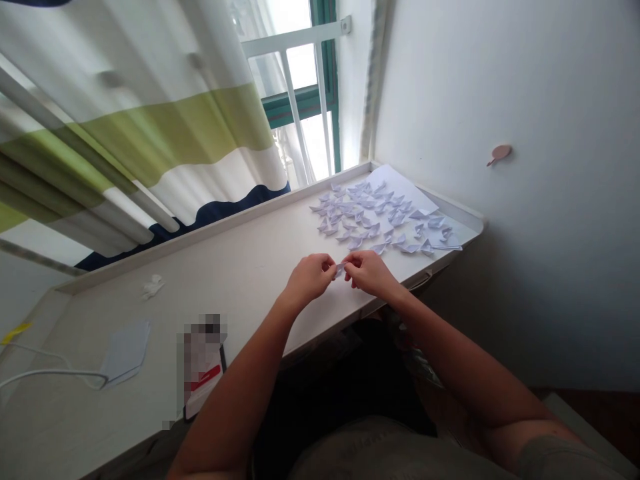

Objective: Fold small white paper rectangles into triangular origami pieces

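Between my two hands is a small piece of folded white paper (340,269), pinched from both sides above the front part of the white table (240,267). My left hand (314,275) grips its left end with thumb and fingertips. On the other end, my right hand (369,272) is closed in a similar pinch. The fingers cover much of the paper, so its exact shape is hidden. Just beyond my hands lie several small folded paper boats (363,213), spread over the table's right end.
A white paper sheet (400,187) lies under some boats. At the left are a paper stack (127,350), a white cable (55,373), a crumpled white scrap (153,287) and a partly pixelated phone-like object (205,387). A raised rim edges the table's back; a wall stands right.
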`<state>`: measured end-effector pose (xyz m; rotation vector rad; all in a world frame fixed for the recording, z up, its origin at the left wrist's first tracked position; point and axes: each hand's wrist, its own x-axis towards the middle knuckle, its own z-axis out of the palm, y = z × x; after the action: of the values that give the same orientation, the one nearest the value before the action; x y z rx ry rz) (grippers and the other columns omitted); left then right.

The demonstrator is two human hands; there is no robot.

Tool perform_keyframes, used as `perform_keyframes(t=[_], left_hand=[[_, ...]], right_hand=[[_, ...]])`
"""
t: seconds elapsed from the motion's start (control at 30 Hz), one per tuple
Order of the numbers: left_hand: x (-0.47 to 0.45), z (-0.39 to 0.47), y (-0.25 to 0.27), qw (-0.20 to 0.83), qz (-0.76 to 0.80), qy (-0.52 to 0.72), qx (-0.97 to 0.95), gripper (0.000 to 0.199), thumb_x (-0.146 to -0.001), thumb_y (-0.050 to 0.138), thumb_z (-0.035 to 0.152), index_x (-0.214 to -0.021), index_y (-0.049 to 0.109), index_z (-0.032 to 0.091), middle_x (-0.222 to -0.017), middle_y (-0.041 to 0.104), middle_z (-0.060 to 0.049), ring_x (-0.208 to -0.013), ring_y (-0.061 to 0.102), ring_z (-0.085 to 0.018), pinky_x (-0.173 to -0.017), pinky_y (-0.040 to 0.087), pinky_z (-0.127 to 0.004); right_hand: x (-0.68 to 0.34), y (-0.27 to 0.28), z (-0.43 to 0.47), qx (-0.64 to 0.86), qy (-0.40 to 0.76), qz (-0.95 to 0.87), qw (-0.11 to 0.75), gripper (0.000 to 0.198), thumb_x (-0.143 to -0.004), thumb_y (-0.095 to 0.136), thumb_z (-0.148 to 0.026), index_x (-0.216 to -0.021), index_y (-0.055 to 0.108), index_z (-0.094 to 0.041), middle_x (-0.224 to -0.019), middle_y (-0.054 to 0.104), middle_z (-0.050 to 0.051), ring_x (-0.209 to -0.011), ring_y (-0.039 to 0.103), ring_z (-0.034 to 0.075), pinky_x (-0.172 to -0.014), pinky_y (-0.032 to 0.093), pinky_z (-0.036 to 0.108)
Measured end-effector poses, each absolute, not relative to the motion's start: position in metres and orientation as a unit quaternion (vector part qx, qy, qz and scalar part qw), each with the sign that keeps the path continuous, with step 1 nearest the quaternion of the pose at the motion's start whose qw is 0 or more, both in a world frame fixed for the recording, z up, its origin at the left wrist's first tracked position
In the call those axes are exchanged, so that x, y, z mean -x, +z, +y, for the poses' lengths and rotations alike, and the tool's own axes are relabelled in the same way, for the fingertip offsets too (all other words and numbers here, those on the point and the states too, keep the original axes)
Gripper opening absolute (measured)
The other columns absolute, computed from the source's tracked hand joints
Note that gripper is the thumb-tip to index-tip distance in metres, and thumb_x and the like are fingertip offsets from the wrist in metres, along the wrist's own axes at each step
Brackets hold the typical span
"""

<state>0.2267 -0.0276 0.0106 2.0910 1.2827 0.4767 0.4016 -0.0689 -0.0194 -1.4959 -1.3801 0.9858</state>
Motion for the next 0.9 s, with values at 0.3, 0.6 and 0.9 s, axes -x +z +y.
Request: perform_keyframes(t=[0.3,0.6,0.9], left_hand=[[-0.244,0.019,-0.006,0.395,0.517,0.104,-0.752,0.012,-0.089,0.07,0.022,-0.078,0.072,0.02,-0.054,0.066,0.001,-0.046,0.057,-0.015,-0.054,0.043,-0.026],[-0.252,0.04,-0.016,0.383,0.596,0.146,-0.69,0.014,-0.094,0.065,0.026,-0.104,0.07,0.018,-0.062,0.073,-0.001,-0.042,0.055,-0.015,-0.051,0.045,-0.027],[-0.254,0.042,-0.026,0.412,0.586,0.192,-0.671,0.029,-0.097,0.06,0.024,-0.125,0.066,0.018,-0.095,0.082,-0.006,-0.054,0.067,-0.014,-0.056,0.05,-0.024]], right_hand=[[-0.44,-0.02,-0.061,0.617,0.363,-0.515,0.471,0.017,-0.091,0.06,-0.028,-0.077,0.065,-0.018,-0.06,0.069,0.0,-0.042,0.058,0.012,-0.046,0.043,0.024],[-0.435,-0.02,-0.054,0.621,0.37,-0.527,0.447,0.019,-0.089,0.062,-0.027,-0.073,0.064,-0.019,-0.06,0.068,-0.001,-0.043,0.055,0.012,-0.05,0.043,0.026],[-0.405,-0.023,-0.05,0.648,0.264,-0.653,0.291,0.023,-0.097,0.07,-0.022,-0.119,0.071,-0.018,-0.088,0.08,0.004,-0.083,0.073,0.022,-0.077,0.045,0.029]])
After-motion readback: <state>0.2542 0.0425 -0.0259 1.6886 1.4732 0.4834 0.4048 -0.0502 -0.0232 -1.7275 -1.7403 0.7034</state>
